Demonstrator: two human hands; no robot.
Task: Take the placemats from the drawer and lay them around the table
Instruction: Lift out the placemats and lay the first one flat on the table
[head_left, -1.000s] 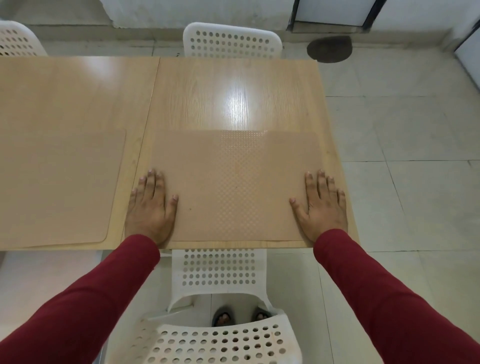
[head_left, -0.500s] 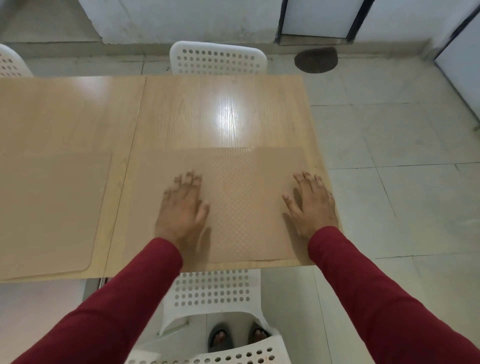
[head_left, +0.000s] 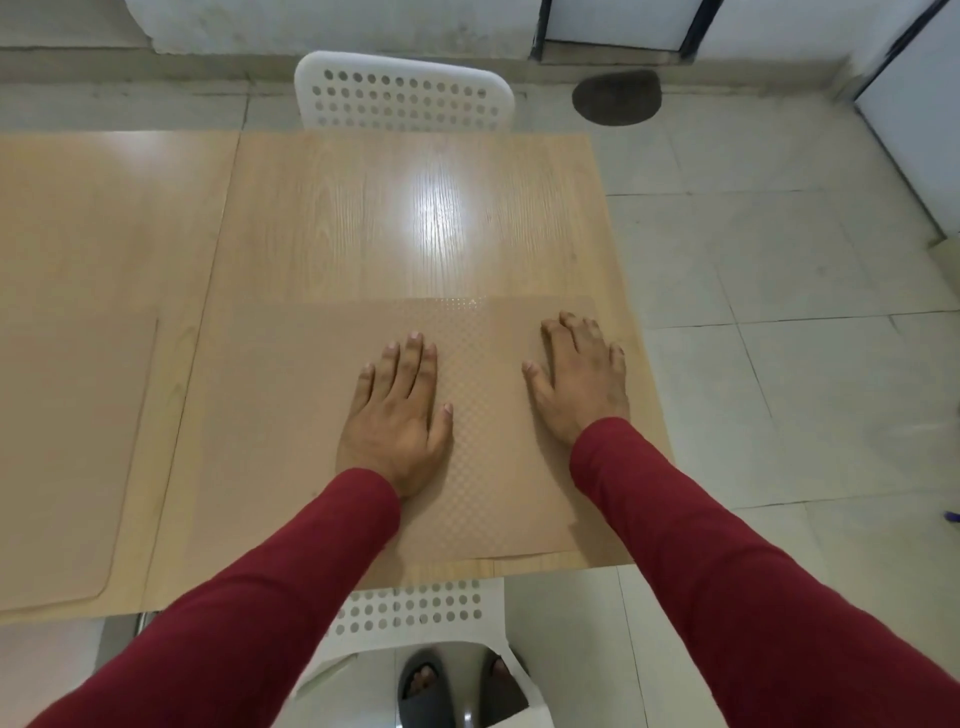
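The placemat lies flat on the wooden table, under both hands and running along the table's near edge. The left hand rests palm down on its middle, fingers spread and straight, gripping nothing. The right hand presses palm down on the mat's right part, fingers slightly curled at the tips, also holding nothing. A second placemat lies flat well to the left of the left hand, apart from the first. Beyond the fingertips, past the table's far edge, stands a white perforated chair. Another white chair sits below the wrists, tucked at the near edge. Both sleeves are dark red.
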